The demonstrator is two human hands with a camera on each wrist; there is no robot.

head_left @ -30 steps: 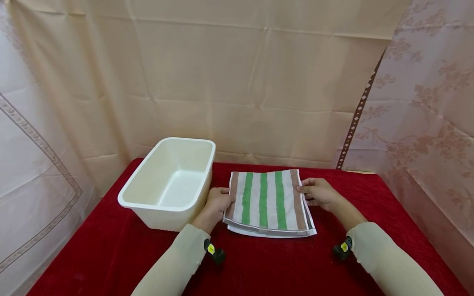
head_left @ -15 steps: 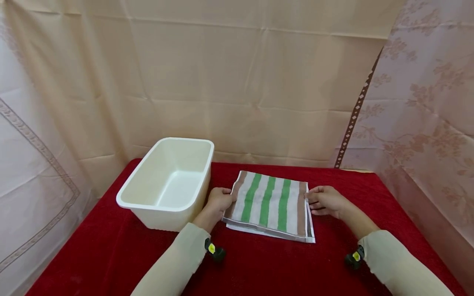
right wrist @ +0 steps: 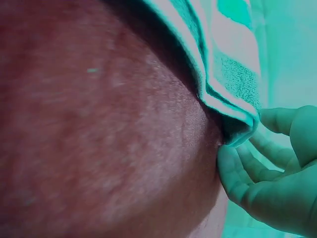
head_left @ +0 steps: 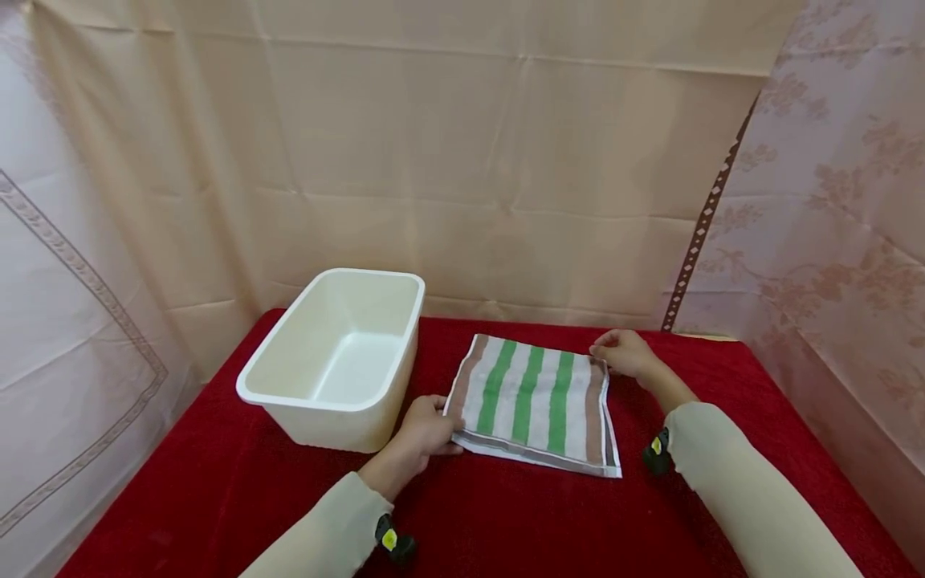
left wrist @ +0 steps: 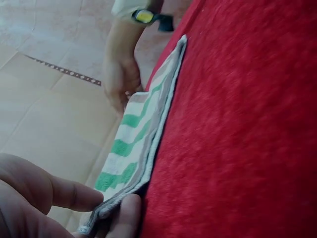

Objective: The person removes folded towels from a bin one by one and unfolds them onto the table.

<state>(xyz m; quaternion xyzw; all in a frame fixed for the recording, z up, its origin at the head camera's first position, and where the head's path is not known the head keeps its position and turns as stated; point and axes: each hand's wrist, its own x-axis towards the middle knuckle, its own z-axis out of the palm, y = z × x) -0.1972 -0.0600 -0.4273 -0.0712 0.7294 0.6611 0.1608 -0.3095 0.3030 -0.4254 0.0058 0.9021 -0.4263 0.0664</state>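
A folded towel (head_left: 510,393) with green, white and brown stripes lies on the red cloth, its layers showing along the near edge. My left hand (head_left: 425,432) pinches its near left corner; in the left wrist view the thumb is on top and fingers (left wrist: 128,213) reach underneath. At the far right corner is my right hand (head_left: 625,353). The right wrist view shows the towel corner (right wrist: 237,126) between that hand's thumb and curled fingers (right wrist: 233,166).
A cream plastic basin (head_left: 328,408) stands left of the towel, near my left hand. The red-covered table (head_left: 520,530) extends toward me and to the right. Beige curtain (head_left: 470,160) hangs behind, with patterned curtains at both sides.
My left hand has slid from the towel's left edge to its near left corner. My right hand has moved from the right edge up to the far right corner. The towel has turned slightly.
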